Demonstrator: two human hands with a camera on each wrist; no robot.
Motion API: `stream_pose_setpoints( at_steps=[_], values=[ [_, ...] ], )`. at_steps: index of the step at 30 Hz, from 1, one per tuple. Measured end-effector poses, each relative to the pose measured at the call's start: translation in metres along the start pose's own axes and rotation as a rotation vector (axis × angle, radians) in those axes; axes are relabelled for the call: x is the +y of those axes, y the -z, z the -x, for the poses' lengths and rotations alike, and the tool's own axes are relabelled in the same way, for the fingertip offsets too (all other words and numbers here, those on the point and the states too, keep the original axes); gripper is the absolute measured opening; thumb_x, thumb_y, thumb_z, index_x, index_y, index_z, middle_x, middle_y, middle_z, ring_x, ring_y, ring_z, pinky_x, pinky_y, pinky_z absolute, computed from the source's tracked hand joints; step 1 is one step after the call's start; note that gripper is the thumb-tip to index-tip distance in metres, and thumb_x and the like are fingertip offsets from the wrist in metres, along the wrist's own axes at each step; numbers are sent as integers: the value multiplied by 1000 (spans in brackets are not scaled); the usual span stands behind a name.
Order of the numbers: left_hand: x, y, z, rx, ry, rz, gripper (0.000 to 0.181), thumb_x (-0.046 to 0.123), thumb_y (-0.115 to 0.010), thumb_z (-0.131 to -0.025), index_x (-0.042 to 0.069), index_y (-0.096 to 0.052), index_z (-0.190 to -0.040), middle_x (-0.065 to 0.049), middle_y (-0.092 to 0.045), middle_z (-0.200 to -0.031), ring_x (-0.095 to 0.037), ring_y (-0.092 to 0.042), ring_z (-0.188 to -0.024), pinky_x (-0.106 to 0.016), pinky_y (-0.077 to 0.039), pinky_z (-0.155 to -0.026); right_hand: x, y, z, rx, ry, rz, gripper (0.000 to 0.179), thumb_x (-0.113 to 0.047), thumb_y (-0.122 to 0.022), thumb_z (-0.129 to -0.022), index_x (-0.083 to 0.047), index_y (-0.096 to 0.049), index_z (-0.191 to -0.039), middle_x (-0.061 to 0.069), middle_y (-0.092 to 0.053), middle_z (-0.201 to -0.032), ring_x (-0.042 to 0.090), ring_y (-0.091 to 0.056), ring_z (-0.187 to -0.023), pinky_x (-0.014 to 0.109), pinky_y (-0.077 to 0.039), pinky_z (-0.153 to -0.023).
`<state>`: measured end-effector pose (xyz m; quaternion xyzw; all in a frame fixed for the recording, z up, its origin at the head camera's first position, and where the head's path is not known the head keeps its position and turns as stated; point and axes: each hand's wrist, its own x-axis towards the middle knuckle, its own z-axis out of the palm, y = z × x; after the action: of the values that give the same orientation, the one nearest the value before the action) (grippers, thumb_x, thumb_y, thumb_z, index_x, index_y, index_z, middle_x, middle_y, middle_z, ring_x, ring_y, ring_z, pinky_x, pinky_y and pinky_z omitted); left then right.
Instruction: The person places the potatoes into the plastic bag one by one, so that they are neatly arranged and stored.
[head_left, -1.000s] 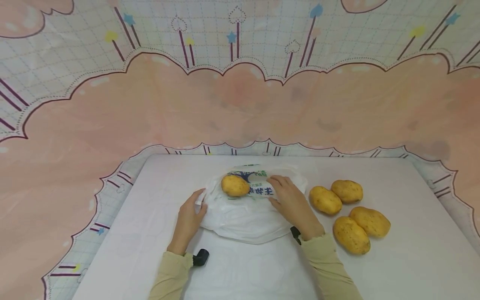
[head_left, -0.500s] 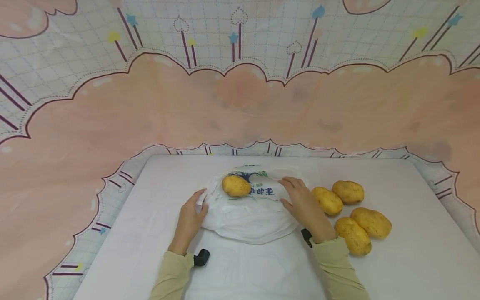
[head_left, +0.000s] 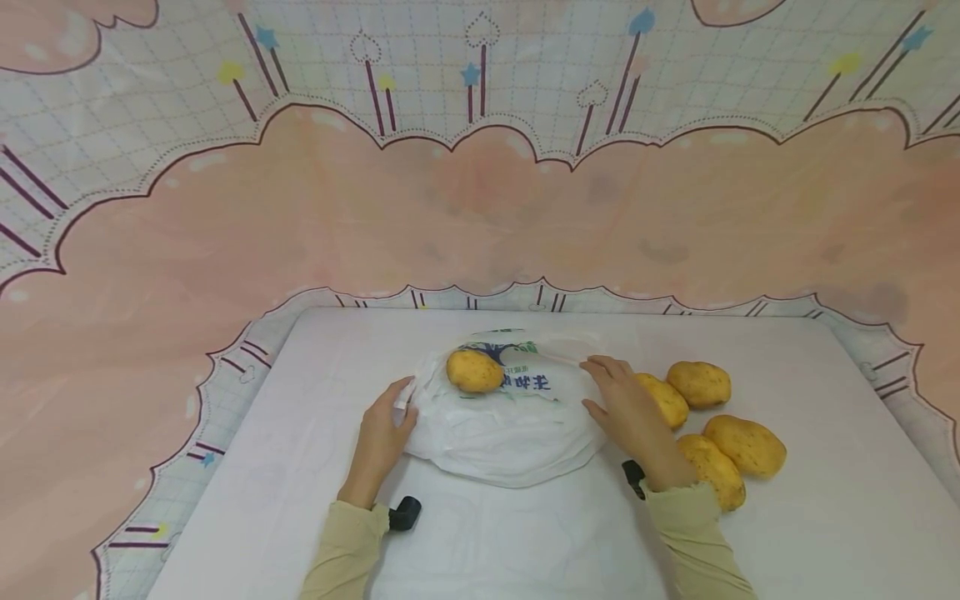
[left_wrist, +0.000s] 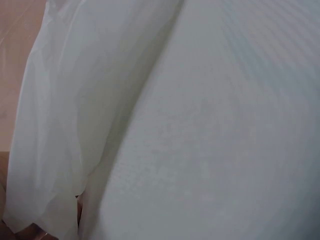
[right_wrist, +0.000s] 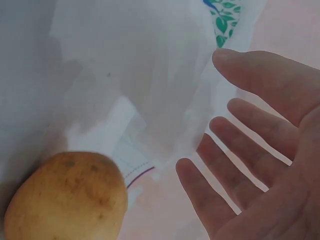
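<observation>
A white plastic bag (head_left: 502,442) with blue lettering and a green-leaved tree print lies spread on the table. One yellow potato (head_left: 475,371) rests uncovered on its printed part. At the bag's left edge, my left hand (head_left: 378,437) holds a bit of the plastic between thumb and fingers; in the left wrist view the raised bag (left_wrist: 55,110) hides most of those fingers. My right hand (head_left: 628,415) is by the bag's right edge, fingers apart and nothing gripped. The right wrist view shows its open palm (right_wrist: 270,200), with a potato (right_wrist: 70,200) near the little finger.
Several more potatoes (head_left: 745,446) lie on the right of the white table (head_left: 840,533), some partly covered by my right arm. A black wrist camera (head_left: 405,513) sticks out from my left wrist. Behind the table hangs a pink patterned cloth (head_left: 420,208).
My right hand has moved right, off the middle of the bag's print and toward the potatoes on that side. The left hand and the potato on the bag stay in place.
</observation>
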<state>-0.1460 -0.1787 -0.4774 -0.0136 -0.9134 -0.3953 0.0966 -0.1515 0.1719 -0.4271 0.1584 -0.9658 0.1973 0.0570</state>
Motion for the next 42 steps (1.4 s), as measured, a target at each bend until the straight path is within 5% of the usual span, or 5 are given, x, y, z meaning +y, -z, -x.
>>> stream_pose_setpoints(
  at_steps=[18, 27, 42],
  values=[
    [-1, 0, -1, -2, 5, 7, 48, 0, -64, -91, 3, -54, -138, -20, -56, -141, -37, -50, -134, -51, -40, -111, 26, 11, 10, 74, -14, -16, 46, -3, -71, -87, 6, -56, -130, 24, -53, -135, 42, -48, -124, 55, -50, -97],
    [-1, 0, 0, -8, 16, 17, 48, 1, -64, -92, 4, -54, -138, -19, -56, -142, -36, -49, -134, -51, -39, -112, 37, 16, 15, 31, -94, -43, 48, -8, -70, -90, 8, -53, -133, 28, -49, -137, 46, -43, -128, 61, -38, -108],
    [-1, 1, 0, -9, 14, 12, 48, 2, -64, -91, 5, -55, -138, -18, -56, -142, -35, -49, -135, -51, -39, -111, 46, 11, 19, 70, -109, -7, 41, -8, -69, -90, 12, -57, -124, 31, -55, -125, 48, -50, -116, 60, -41, -103]
  ],
)
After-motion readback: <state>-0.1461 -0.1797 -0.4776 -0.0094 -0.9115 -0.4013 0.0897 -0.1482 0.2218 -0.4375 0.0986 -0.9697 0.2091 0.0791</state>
